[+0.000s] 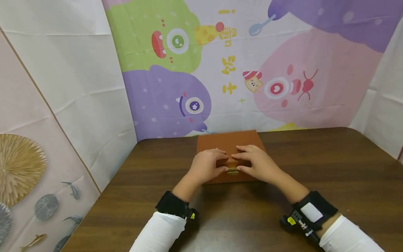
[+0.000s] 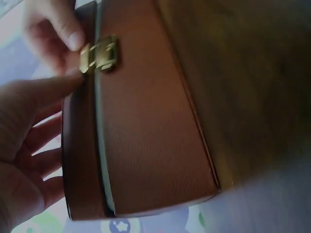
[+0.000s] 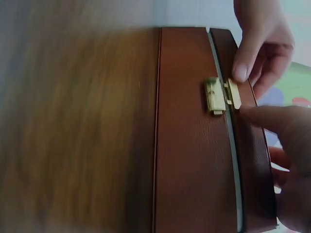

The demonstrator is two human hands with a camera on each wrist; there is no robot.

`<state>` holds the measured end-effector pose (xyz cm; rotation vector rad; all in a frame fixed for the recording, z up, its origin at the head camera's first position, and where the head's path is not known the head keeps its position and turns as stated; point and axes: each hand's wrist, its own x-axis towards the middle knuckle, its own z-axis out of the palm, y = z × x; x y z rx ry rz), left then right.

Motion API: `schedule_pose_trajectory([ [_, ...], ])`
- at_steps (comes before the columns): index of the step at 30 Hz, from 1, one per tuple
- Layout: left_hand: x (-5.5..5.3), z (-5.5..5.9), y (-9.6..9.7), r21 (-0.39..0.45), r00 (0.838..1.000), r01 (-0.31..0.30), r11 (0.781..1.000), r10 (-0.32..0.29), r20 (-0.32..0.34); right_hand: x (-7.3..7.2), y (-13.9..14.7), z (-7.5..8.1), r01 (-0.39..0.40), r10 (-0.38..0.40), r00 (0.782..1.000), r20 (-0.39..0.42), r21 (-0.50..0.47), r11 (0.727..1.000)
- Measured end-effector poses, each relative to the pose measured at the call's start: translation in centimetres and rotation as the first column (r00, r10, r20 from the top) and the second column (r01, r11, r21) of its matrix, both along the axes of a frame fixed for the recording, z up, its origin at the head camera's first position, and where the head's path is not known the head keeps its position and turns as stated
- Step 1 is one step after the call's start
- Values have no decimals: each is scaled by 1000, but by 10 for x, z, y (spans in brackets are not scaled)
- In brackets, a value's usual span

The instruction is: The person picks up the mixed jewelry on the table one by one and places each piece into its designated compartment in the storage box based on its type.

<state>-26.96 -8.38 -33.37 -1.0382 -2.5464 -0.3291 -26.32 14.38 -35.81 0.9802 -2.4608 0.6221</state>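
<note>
A brown leather-look box [image 1: 228,140] sits on the table, its front face toward me. A brass clasp [image 3: 215,96] is at the middle of that face; its two halves stand apart. Between the lid [image 2: 80,155] and the base [image 2: 146,145] runs a pale strip. My left hand [image 1: 206,163] grips the lid's front edge left of the clasp, thumb on the front and fingers over the top. On the clasp's other side my right hand [image 1: 260,165] holds the same edge likewise, its thumb close to the brass.
The dark wooden table [image 1: 233,217] reaches toward me and to both sides of the box. Behind it hangs a cartoon-printed cloth [image 1: 233,70], close to the box's back edge. Pale cloth walls [image 1: 91,84] stand at the sides.
</note>
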Motion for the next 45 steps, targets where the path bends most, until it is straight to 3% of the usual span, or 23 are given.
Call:
schedule_pose_trajectory([
  [3,3,-3,6,-49,996,-46,998,42,-76,1,-3,-2,22,-21,999,-33,8,1000],
  [8,2,-2,10,-65,991,-74,995,67,-115,-1,-5,2,42,-41,997,-70,18,999],
  [24,2,-5,11,-75,988,-96,993,86,-131,4,-9,6,76,-72,995,-75,54,996],
  [28,3,-6,9,-78,990,-78,994,68,-121,5,-8,3,72,-68,996,-61,54,996],
  [35,3,-2,1,-107,999,-27,994,25,-25,6,-6,3,59,-55,997,-46,88,994],
  [40,1,-3,-1,-101,1000,10,995,-12,-23,6,-9,3,83,-70,991,-117,107,991],
  [45,1,-7,-2,-90,999,28,996,-30,-29,7,-12,-1,114,-102,987,-125,93,989],
])
